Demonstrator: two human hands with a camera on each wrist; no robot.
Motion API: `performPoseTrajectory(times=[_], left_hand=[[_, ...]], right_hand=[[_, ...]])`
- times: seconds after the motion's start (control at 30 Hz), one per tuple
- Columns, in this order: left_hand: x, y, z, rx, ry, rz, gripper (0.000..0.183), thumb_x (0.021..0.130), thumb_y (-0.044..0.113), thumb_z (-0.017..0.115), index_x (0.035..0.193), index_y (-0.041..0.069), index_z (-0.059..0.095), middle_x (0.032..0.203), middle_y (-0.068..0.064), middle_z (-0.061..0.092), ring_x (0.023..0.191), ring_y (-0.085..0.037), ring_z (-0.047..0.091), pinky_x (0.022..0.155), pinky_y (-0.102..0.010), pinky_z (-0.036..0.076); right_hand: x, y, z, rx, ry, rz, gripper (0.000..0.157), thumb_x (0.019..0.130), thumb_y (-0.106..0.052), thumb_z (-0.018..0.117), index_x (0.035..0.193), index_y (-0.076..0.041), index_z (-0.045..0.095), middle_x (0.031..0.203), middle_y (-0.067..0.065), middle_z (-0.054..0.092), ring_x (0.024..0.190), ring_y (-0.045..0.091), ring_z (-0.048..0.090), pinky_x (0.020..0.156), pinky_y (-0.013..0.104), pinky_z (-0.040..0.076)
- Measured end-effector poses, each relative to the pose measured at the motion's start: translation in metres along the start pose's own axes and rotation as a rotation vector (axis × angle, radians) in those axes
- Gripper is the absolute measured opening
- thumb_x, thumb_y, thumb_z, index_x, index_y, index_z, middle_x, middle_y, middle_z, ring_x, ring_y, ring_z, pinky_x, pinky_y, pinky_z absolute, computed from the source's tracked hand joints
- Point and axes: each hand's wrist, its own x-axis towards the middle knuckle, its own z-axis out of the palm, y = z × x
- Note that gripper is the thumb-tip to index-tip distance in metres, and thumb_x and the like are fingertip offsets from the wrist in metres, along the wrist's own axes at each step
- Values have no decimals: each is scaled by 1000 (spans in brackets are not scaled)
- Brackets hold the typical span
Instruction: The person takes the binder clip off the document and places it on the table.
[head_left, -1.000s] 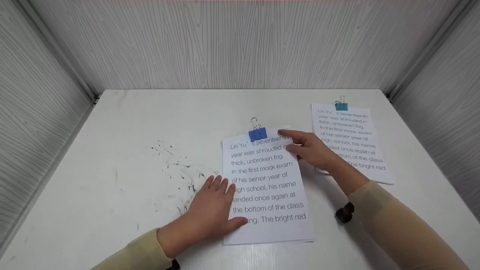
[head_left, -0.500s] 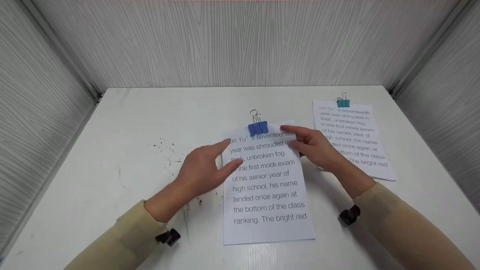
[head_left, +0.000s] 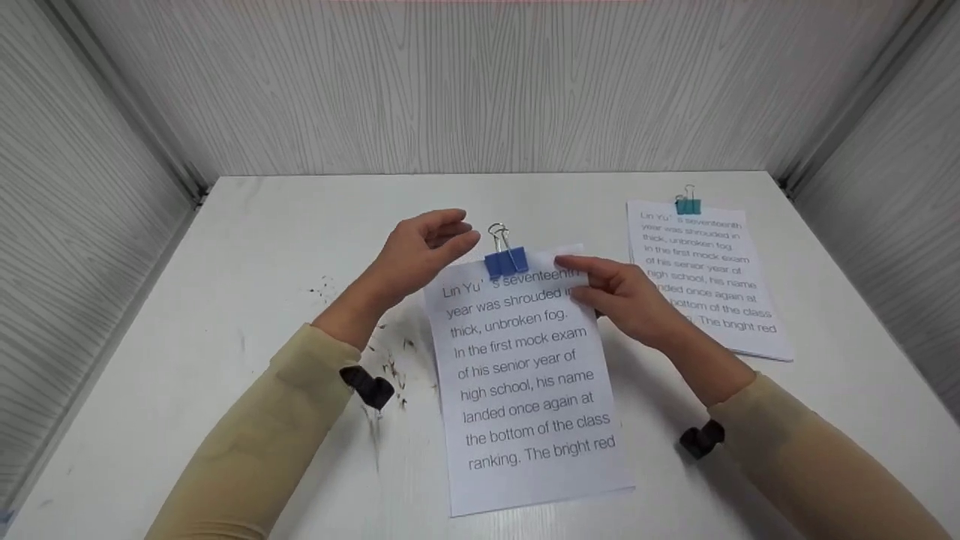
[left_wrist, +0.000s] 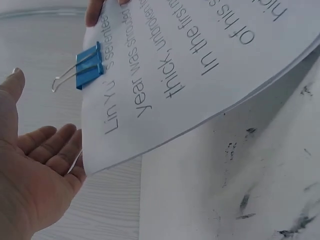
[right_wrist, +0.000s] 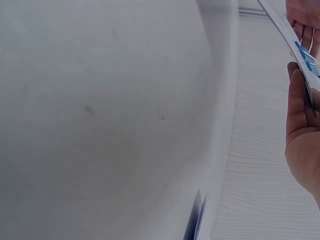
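A stack of printed sheets (head_left: 525, 397) has a blue binder clip (head_left: 506, 262) on its top edge, the wire handles sticking up. My right hand (head_left: 634, 304) pinches the stack at its upper right edge, thumb on the front; in the right wrist view its fingers (right_wrist: 297, 100) lie behind the paper. My left hand (head_left: 420, 251) hovers by the upper left corner, left of the clip. In the left wrist view this hand (left_wrist: 37, 175) has its thumb spread and its fingers beside the paper's corner, the clip (left_wrist: 90, 66) apart from them. The stack's upper part looks lifted off the table.
A second stack of printed sheets (head_left: 709, 285), with a teal binder clip (head_left: 688, 206) on top, lies at the right behind my right forearm. Dark marks (head_left: 394, 367) spot the white table (head_left: 285, 225). Wood-grain panels (head_left: 480, 90) enclose the back and sides.
My left hand has left the stack's lower left edge and moved up to the top corner. The stack has tilted slightly, its lower end shifting toward me. My right hand keeps its hold.
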Motion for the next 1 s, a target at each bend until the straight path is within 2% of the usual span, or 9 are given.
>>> performPoseTrajectory(times=[0.27, 0.37, 0.6, 0.73, 1.0], left_hand=[[15, -15, -6, -95, -108, -76, 58, 106, 40, 67, 154, 9, 55, 144, -5, 66, 135, -19, 60, 118, -37, 43], [20, -15, -5, -130, -154, -70, 56, 107, 37, 66, 153, 7, 56, 143, -7, 67, 134, -22, 61, 117, -38, 44], [25, -9, -10, -77, -243, -69, 58, 105, 39, 67, 152, 7, 56, 145, -7, 66, 133, -20, 62, 118, -40, 42], [28, -6, -11, -66, -267, -76, 60, 106, 40, 67, 154, 8, 54, 145, -7, 65, 132, -20, 63, 118, -41, 42], [33, -5, -4, -119, -283, -88, 59, 106, 35, 68, 154, 4, 53, 141, -14, 67, 126, -24, 67, 113, -41, 49]], right_hand=[[0, -1, 3, 4, -1, -16, 52, 103, 5, 62, 152, -13, 60, 124, 13, 76, 96, 26, 77, 71, 27, 60], [0, -2, 4, 16, 0, -19, 52, 103, 5, 62, 152, -12, 60, 126, 13, 76, 98, 27, 77, 72, 27, 61], [0, -3, 5, 9, -9, -8, 51, 103, 3, 63, 151, -15, 61, 126, 11, 76, 102, 29, 77, 75, 28, 61], [1, -5, 7, 5, -25, -2, 51, 104, 2, 63, 151, -16, 62, 127, 10, 76, 107, 31, 76, 79, 29, 62], [2, -5, 11, 1, -31, -6, 50, 104, 2, 64, 151, -15, 62, 127, 11, 76, 107, 30, 76, 81, 29, 62]])
